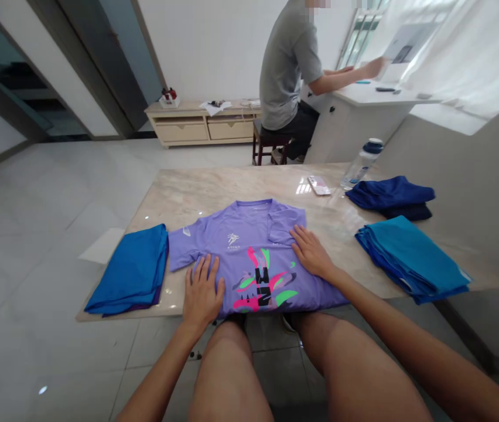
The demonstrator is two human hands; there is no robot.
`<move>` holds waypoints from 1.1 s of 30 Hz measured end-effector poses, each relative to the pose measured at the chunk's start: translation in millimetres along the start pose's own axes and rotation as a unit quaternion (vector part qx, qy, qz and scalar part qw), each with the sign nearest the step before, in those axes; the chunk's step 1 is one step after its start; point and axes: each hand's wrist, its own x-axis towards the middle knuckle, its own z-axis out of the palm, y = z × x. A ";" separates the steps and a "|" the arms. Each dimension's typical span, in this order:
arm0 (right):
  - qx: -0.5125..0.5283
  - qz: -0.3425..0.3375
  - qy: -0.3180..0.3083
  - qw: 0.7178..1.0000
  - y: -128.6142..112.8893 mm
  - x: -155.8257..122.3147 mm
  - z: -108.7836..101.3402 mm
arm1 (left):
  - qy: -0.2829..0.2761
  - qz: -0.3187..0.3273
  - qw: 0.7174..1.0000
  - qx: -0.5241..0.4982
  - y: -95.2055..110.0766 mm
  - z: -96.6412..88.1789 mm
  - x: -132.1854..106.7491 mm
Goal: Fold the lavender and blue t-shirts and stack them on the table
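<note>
A purple T-shirt [249,234] with a bright pink, green and black print lies face up on the table, its collar away from me. Its right-side sleeve is folded inward over the chest, while the left-side sleeve is spread out flat. My left hand [203,293] rests with fingers apart on the shirt's lower left part, below that sleeve. On the right edge, just below the folded sleeve, lies my right hand [313,252], flat with fingers stretched. The shirt's bottom reaches the table's near edge.
Blue folded cloth [133,266] lies left on the marble-patterned table [179,184]. At right are a folded teal stack [412,252], navy clothing [390,193], a water bottle [364,161] and a phone [318,185]. Beyond, a person [284,64] sits at a white desk [359,129].
</note>
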 end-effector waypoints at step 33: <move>-0.001 -0.006 0.089 0.996 65.4 -70.6 3.4 | 0.095 -0.264 0.938 -0.202 -14.0 -43.1 128.0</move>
